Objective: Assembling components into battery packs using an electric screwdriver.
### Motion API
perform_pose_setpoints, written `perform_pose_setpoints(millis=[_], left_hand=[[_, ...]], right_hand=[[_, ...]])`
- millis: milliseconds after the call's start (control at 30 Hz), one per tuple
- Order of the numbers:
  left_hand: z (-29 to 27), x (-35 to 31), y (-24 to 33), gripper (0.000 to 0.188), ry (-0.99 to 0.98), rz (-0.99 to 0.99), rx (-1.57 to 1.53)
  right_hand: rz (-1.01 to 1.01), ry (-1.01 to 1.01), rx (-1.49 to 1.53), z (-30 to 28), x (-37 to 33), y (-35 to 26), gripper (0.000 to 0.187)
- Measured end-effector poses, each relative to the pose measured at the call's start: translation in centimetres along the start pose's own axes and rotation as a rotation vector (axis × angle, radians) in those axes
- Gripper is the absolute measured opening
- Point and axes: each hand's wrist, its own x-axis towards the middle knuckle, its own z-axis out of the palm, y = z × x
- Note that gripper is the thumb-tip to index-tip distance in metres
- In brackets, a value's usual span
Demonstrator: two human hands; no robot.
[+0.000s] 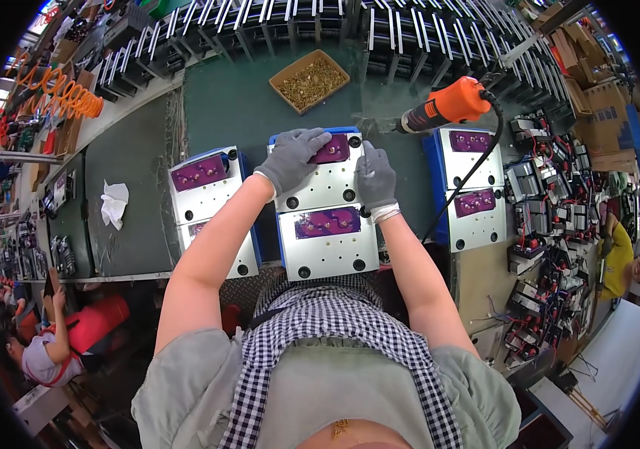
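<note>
Beyond hands (pixel 291 159) (pixel 377 178) on silver panel (pixel 324 187), grip unclear: cardboard tray (pixel 285 97) filled with small brassy parts (pixel 311 81).

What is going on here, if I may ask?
A person's gloved left hand partly covers the purple board on a silver unit, while the right hand is at that unit's right edge. A second unit lies nearer the person. The driver is in neither hand, off to the right; a box of small parts is beyond.

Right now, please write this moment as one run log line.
left hand: gloved, on far centre metal unit | right hand: gloved, at that unit's right edge | orange power driver: not held | small-parts tray: beyond unit
</note>
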Motion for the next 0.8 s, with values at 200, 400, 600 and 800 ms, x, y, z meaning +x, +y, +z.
perform_pose_setpoints(millis=[200,400,600,800], left_hand=[[0.0,-3.8,-1.0,0.079,0.145,-0.055,0.130],[-4.6,-16.2,-11.8,0.085,0.290,-0.329,0.293],[-2.6,-18.9,-17.2,0.087,0.163,-0.296,0.217],[-4.5,-18.6,-18.6,0.078,0.129,-0.203,-0.059]], right_hand=[[0.073,-0.055,-0.057,0.0,0.0,-0.8,0.035],[-0.110,0.031,0.236,-1.3,1.1,-11.3,0.028],[0.172,-0.749,-0.104,10.1,-0.4,-21.8,0.059],[-0.127,-0.412,-0.193,13.9,-2.1,-19.8,0.047]])
